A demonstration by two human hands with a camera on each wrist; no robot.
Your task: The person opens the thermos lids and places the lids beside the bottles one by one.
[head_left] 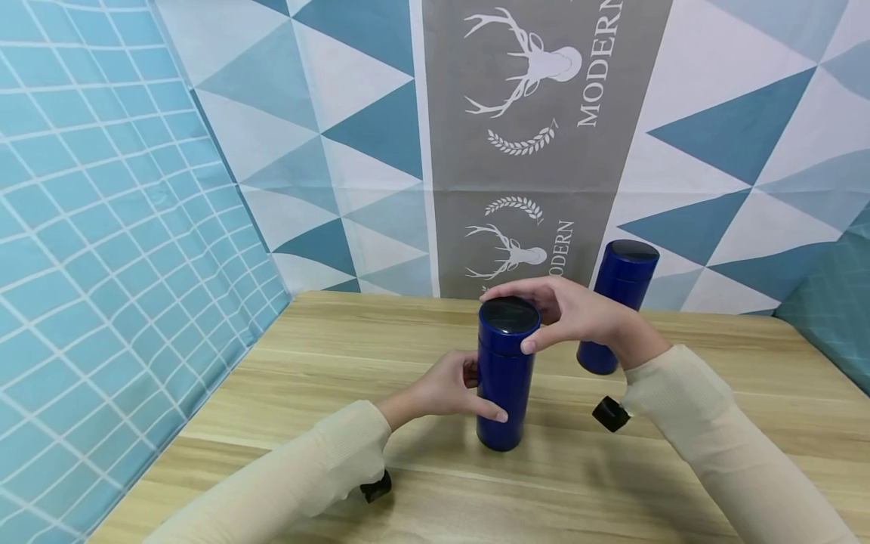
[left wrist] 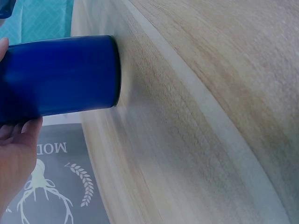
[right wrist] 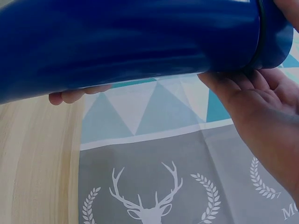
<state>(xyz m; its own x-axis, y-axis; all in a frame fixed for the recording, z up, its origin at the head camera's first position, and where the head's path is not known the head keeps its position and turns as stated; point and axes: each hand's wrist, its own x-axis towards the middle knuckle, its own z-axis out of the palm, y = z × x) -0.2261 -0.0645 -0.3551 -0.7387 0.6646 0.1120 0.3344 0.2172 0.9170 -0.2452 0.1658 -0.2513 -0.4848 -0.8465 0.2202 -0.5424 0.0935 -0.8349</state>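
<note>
A dark blue thermos flask [head_left: 504, 385] with a black-topped lid [head_left: 510, 315] stands upright on the wooden table. My left hand [head_left: 448, 387] grips its body from the left, thumb across the front. Around the lid, my right hand [head_left: 567, 311] holds on from the right, with its thumb at the near side and fingers behind. In the left wrist view the flask's base [left wrist: 114, 70] appears at the tabletop. The right wrist view shows the lid seam near the right hand [right wrist: 266, 107], while left-hand fingertips [right wrist: 79, 93] show beneath the body.
A second blue flask [head_left: 621, 279] stands behind my right wrist, partly hidden by it. Behind the wooden table [head_left: 326, 340] hangs a patterned cloth [head_left: 367, 151] with triangles and deer heads. A blue checked cloth [head_left: 102, 227] borders the left side.
</note>
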